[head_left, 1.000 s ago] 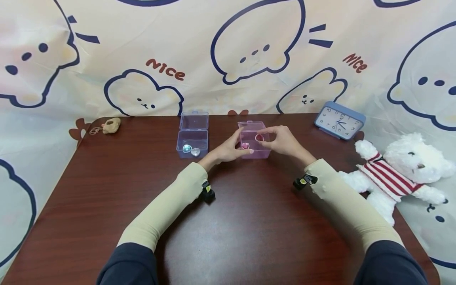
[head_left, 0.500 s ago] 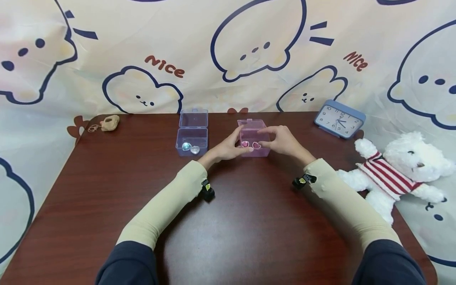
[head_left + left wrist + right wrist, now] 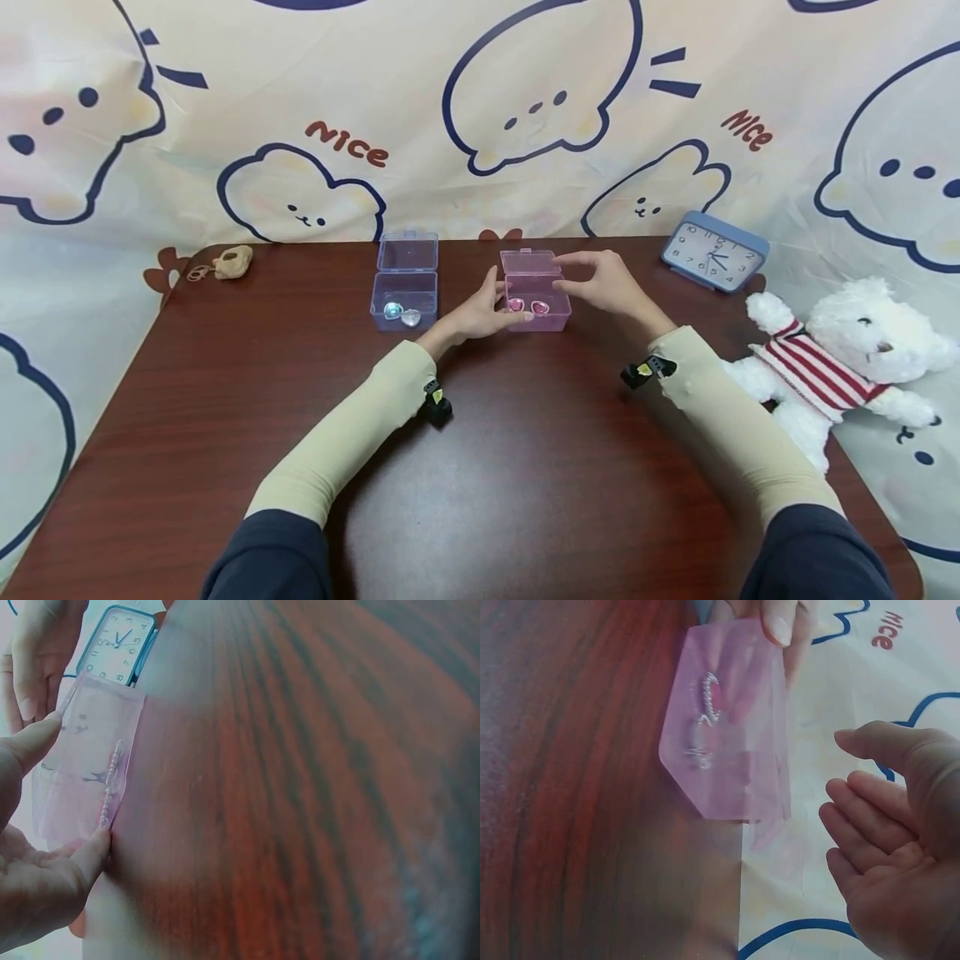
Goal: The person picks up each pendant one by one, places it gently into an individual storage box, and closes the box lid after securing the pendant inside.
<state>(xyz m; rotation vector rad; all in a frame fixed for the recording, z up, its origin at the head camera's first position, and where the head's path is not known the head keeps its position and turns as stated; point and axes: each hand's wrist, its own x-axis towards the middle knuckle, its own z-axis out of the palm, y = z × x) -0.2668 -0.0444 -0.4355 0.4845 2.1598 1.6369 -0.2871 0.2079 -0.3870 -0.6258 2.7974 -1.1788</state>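
A clear pink plastic box [image 3: 557,319] stands on the table with its lid [image 3: 528,263] raised at the back. Two deep-pink gem pieces with pale beaded rims lie inside, a left one [image 3: 516,306] and a right one [image 3: 539,308]. My left hand [image 3: 474,314] grips the box from its left side, thumb along the front and forefinger at the rear, as the left wrist view also shows. Over the box's right rear corner hovers my right hand [image 3: 606,285]. In the right wrist view its thumb [image 3: 877,740] and fingers are apart, holding nothing.
Left of the pink box stands a bluish-purple box [image 3: 405,289], lid up, holding a light-blue gem [image 3: 392,310] and a clear gem [image 3: 410,317]. A blue clock [image 3: 716,252] and white teddy bear [image 3: 821,358] lie right. A small beige trinket [image 3: 233,262] sits back left.
My right hand has lowered a red-pink gem piece into the pink box, let it go and drawn back up and right. My left hand stays on the box.
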